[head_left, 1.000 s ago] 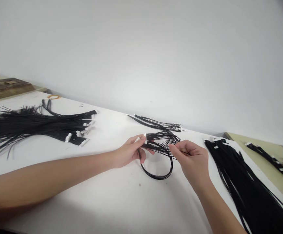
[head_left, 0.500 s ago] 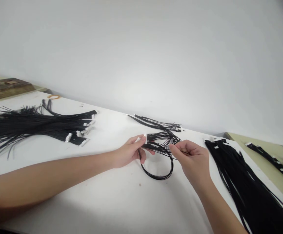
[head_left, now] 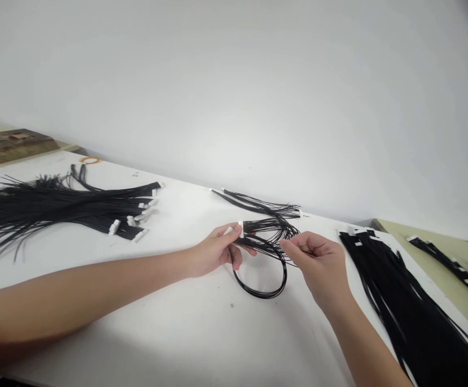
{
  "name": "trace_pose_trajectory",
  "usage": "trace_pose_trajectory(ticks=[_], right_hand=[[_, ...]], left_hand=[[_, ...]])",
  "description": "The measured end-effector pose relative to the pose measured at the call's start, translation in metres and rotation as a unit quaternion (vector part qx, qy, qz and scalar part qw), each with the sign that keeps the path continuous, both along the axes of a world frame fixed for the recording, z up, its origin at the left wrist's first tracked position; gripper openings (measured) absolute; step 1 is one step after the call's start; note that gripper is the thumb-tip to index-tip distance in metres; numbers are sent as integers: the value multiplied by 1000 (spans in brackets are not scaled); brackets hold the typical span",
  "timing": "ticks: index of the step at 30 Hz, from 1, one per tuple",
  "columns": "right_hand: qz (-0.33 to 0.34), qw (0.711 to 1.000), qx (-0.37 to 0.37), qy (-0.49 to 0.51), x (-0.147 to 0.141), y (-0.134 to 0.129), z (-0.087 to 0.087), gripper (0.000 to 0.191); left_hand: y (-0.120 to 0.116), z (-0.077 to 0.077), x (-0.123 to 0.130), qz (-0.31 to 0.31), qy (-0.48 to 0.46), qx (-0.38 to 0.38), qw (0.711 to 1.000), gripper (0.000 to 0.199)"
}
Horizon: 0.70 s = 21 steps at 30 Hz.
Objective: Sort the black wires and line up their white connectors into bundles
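left hand [head_left: 213, 252] pinches the white connector [head_left: 240, 228] of a looped black wire harness [head_left: 264, 258]; right hand [head_left: 318, 263] seems to pinch one thin wire of it.

Black looped wire harness [head_left: 264, 252], white connector, held above white table.

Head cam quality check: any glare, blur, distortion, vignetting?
Head view: soft even light, no glare on the white table; faint shadow under the left hand. Wide-angle bend tilts the table edge; the top right corner darkens. The right hand and the looped black wire harness are sharp; the far-right wire bundles are slightly smeared.
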State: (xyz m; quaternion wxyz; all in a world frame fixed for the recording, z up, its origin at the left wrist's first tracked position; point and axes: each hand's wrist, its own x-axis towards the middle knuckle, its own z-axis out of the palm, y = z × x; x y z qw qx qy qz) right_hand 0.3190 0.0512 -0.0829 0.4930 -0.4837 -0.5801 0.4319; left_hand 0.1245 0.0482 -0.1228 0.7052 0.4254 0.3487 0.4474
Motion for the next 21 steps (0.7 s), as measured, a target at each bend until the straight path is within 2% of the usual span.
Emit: trace_pose_trajectory(ticks=[8,14,21], right_hand=[[8,999,-29,21,1,1,3,28],[11,1000,-25,14,2,4,1,29],[20,998,0,-66,5,8,-5,31]], left_hand=[[-1,1,0,-10,2,5,1000,38],[-1,2,-1,-27,7,12,1000,36],[0,0,-2,-29,5,2,1000,36]])
